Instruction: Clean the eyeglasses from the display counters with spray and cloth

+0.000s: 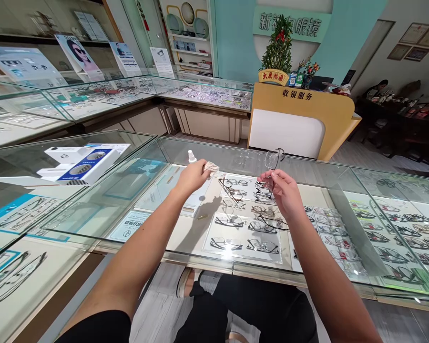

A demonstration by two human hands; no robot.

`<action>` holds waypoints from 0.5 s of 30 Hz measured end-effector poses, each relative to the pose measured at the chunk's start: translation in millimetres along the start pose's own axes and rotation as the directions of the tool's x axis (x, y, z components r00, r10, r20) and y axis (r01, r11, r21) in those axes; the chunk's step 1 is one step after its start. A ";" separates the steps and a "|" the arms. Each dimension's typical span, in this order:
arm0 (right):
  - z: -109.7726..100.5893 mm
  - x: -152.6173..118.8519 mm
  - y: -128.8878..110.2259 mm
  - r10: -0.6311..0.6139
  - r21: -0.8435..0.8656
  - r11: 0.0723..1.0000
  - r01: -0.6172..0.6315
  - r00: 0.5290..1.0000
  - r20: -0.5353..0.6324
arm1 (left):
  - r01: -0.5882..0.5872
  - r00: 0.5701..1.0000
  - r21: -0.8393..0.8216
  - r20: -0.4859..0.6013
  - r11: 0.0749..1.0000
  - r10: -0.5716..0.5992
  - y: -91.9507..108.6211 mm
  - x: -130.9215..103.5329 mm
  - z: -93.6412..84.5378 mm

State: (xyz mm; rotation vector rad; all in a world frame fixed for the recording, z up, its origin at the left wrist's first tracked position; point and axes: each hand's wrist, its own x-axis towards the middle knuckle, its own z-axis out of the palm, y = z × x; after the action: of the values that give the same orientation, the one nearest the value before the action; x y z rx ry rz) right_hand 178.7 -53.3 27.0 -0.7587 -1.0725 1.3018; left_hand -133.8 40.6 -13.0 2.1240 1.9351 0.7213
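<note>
My left hand (pixel 195 175) is closed on a small crumpled pale cloth (pixel 211 166), held over the glass counter. Just behind it stands a white spray bottle (pixel 191 156), its lower part hidden by the hand. My right hand (pixel 285 190) pinches a pair of thin dark-framed eyeglasses (pixel 274 159), raised above the counter with the lenses upward. The cloth and the eyeglasses are apart. Between and below my hands, several eyeglasses (pixel 229 221) lie in rows on white display boards under the glass.
The glass display counter (pixel 186 237) runs across in front of me. A blue and white box (pixel 87 166) stands on the glass at left. Right of my arm are more eyeglasses (pixel 393 255). Beyond stand a yellow cashier desk (pixel 339 116) and more glass cases (pixel 207 95).
</note>
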 end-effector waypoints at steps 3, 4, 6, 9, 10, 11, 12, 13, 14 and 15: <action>-0.4 -0.1 0.4 -0.004 -0.007 1.000 0.004 1.000 0.008 | 0.020 0.988 -0.274 -0.141 0.961 -0.061 -7.6 7.1 -0.7; -0.4 -0.3 0.3 -0.006 -0.010 1.000 0.006 1.000 0.014 | 0.018 0.983 -0.416 -0.158 0.909 -0.091 -10.4 9.9 0.1; -0.3 -0.7 0.0 -0.006 -0.015 1.000 0.007 1.000 0.023 | 0.026 0.983 -0.704 -0.113 0.710 -0.148 -14.1 14.3 1.8; -0.7 -0.5 -0.3 -0.003 -0.017 1.000 0.003 1.000 0.016 | 0.109 0.985 -0.937 0.056 0.331 -0.164 -7.9 15.0 0.9; -1.0 -0.1 -0.3 0.000 -0.015 1.000 0.000 1.000 0.010 | 0.144 0.981 -0.963 0.109 0.229 -0.159 -2.1 13.8 -0.7; -1.4 0.5 -0.3 0.003 -0.013 1.000 -0.003 1.000 0.002 | 0.180 0.975 -0.973 0.158 0.144 -0.154 5.5 12.4 -2.7; -1.8 1.2 -0.3 0.008 -0.011 1.000 -0.008 1.000 -0.007 | 0.216 0.968 -0.974 0.204 0.075 -0.147 14.6 10.9 -4.9; -2.4 2.1 -0.3 0.012 -0.008 1.000 -0.012 1.000 -0.015 | 0.249 0.960 -0.968 0.244 0.020 -0.138 24.8 9.6 -7.0; -2.9 2.9 -0.5 0.015 -0.002 1.000 -0.015 1.000 -0.022 | 0.275 0.953 -0.961 0.276 -0.025 -0.127 35.8 8.5 -8.8; -3.5 3.8 -0.8 0.015 0.005 1.000 -0.015 1.000 -0.026 | 0.294 0.948 -0.954 0.299 -0.061 -0.110 47.2 7.6 -9.9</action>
State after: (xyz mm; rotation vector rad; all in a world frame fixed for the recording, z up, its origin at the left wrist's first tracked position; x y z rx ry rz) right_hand 182.1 -49.3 27.3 -0.7798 -1.0445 1.3028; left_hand -96.3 39.6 18.2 0.7788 0.8433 1.2965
